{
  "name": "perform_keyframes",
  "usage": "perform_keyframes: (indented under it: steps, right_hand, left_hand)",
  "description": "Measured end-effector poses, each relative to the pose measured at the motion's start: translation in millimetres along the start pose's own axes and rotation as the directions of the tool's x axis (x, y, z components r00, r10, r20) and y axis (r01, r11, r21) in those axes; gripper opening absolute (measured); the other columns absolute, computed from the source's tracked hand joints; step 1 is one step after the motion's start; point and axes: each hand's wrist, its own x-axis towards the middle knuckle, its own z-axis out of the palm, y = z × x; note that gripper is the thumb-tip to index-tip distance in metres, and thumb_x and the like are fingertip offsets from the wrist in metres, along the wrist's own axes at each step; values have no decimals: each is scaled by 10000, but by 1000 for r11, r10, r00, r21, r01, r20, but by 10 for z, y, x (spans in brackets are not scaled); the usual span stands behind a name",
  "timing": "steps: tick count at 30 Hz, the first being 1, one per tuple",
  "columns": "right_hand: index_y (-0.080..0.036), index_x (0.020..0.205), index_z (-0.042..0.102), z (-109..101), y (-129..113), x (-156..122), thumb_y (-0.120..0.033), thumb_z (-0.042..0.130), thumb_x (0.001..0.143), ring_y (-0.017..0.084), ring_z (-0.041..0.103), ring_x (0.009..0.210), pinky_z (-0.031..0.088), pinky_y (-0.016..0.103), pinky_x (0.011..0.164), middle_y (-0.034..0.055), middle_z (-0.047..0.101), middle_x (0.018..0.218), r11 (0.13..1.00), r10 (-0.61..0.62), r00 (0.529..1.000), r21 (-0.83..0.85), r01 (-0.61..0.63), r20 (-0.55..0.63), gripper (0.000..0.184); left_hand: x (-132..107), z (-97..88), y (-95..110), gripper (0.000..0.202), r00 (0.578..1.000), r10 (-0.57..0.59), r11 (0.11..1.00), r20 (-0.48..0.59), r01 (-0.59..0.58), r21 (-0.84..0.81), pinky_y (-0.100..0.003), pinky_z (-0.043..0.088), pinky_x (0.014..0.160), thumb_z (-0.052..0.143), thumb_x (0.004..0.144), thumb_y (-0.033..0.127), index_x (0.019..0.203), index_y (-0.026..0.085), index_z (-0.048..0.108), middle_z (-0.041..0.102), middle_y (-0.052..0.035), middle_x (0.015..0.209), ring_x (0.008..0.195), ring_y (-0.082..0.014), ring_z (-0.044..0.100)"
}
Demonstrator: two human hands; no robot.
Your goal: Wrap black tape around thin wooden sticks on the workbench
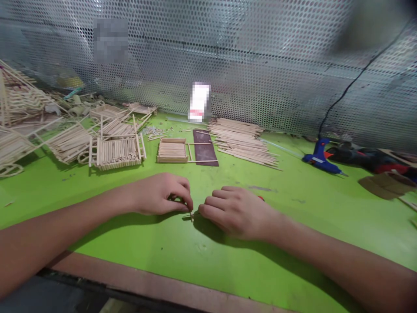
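Observation:
My left hand (pixel 166 194) is closed in a pinch, its thumb and forefinger on a small piece of wooden stick (pixel 192 219) at the table surface. Opposite it, my right hand (pixel 239 213) is closed with its fingertips close to that piece. A red end (pixel 261 198) shows behind the right hand, and something thin shows by its fingertips; this looks like a slim tool, mostly hidden by the hand. Beyond both hands lies a small cart-like frame of wooden sticks (pixel 172 151), its two long bars resting across a dark brown sheet (pixel 206 150).
Loose wooden sticks (pixel 243 141) are heaped behind the brown sheet. Several stick-built models (pixel 117 152) crowd the left side. A blue glue gun (pixel 321 158) with a black cord lies at right, near a brown tape roll (pixel 386 184). Perforated metal mesh (pixel 260 65) closes off the back.

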Motion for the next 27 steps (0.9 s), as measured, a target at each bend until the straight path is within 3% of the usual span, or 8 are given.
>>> perform_keyframes:
  steps: [8, 20, 27]
  right_hand:
    - [-179, 992, 612, -26, -28, -11, -155, 471, 1050, 170, 539, 703, 331, 320, 649, 20, 663, 780, 1000, 4, 1000, -3, -4, 25, 155]
    - [-164, 1008, 622, -40, -66, -34, -167, 479, 1061, 161, 513, 676, 320, 318, 627, 19, 659, 782, 1000, -21, 1000, -10, 21, 23, 153]
    - [-162, 1010, 631, -65, -74, -48, -174, 413, 1087, 165, 496, 677, 325, 335, 625, 23, 656, 795, 1000, -22, 1000, -1, 22, 16, 231]
  left_hand:
    - [-83, -32, -61, 196, 988, 150, 959, 17, -150, 238, -272, 475, 694, 660, 970, 241, 1054, 287, 831, 730, -40, 961, 829, -165, 679]
    - [-118, -53, 39, 244, 991, 133, 941, 11, -130, 312, -286, 448, 660, 685, 870, 196, 1024, 315, 832, 707, -5, 952, 792, -149, 643]
    - [-116, -49, 33, 214, 993, 119, 941, 22, -119, 317, -281, 443, 658, 678, 897, 217, 1016, 307, 831, 710, -15, 946, 792, -155, 641]
